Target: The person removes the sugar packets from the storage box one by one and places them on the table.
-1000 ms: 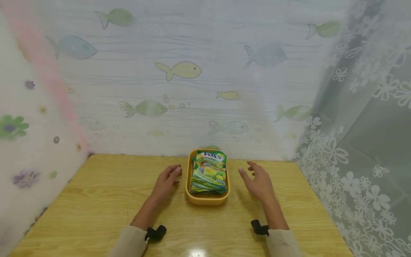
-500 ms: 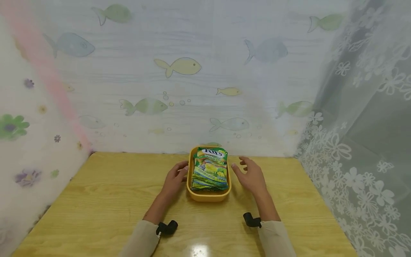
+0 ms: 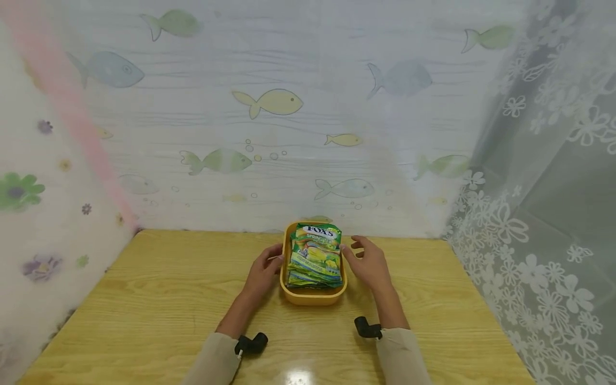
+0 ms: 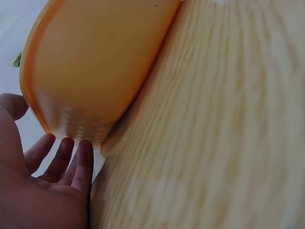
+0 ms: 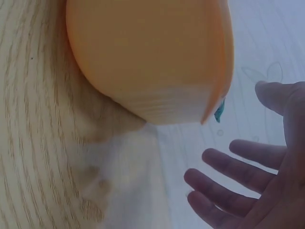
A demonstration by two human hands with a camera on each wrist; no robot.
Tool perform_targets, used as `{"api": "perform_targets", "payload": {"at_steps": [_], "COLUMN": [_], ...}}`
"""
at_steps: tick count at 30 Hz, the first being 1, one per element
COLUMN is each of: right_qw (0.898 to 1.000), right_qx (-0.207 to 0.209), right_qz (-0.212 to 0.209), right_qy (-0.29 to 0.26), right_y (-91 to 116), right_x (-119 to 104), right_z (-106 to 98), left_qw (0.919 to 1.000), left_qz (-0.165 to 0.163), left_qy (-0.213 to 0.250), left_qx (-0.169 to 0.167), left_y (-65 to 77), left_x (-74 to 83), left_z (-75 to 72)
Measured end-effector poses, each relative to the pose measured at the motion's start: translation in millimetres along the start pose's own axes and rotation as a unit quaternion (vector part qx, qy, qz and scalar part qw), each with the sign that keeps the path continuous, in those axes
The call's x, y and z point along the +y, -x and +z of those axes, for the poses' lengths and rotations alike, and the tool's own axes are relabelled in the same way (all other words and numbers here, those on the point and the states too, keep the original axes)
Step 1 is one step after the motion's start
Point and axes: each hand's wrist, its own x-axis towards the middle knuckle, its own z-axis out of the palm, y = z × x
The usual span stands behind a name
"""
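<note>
Both grips have come inward since the earliest head view: the left grip [image 3: 261, 272] and right grip [image 3: 371, 263] were well apart from the yellow tub [image 3: 314, 299] then, and now each is close beside it. Over the last half second the right grip alone shows a clear shift, nearer to the tub; the left looks much the same, and the tub has hardly changed place.

Between the two grips, the tub sits on the worktop [image 3: 168, 299], right of the left grip and left of the right one. Stacked packets [image 3: 315, 256] lie inside it, the uppermost level with or above the rim.

Neither grip pinches anything. On the left the fingers are spread and gently bent, their tips at the tub's wall; whether they touch it I cannot tell. On the right the fingers and thumb are spread, with a gap to the wall in the wrist view.

I judge the tub light, stiff and somewhat slick, and the packets soft and apt to slide. Best hold would be palms against the opposite long walls, fingers below the rim, kept level.
</note>
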Motion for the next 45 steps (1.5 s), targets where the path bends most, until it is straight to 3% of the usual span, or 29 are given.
{"api": "perform_targets", "payload": {"at_steps": [14, 28, 35, 45], "right_qw": [0.999, 0.999, 0.999, 0.998], "right_qx": [-0.011, -0.030, -0.026, -0.018], "right_qz": [0.030, -0.020, -0.014, 0.018], "right_qy": [-0.038, -0.024, -0.015, -0.062], "right_y": [-2.4, -4.3, -0.5, -0.3], "right_x": [-1.5, -11.7, -14.5, -18.1], "right_z": [7.2, 26.6, 32.9, 34.1], "left_qw": [0.9998, 0.9996, 0.9994, 0.9993], "left_qz": [-0.016, -0.015, -0.023, -0.011], "left_qy": [-0.014, -0.025, -0.021, -0.031], "left_qx": [0.003, 0.008, 0.015, 0.017], "left_y": [4.8, 3.9, 5.9, 5.3], "left_x": [1.1, 0.3, 5.2, 1.0], "left_z": [0.9, 3.0, 3.5, 1.8]}}
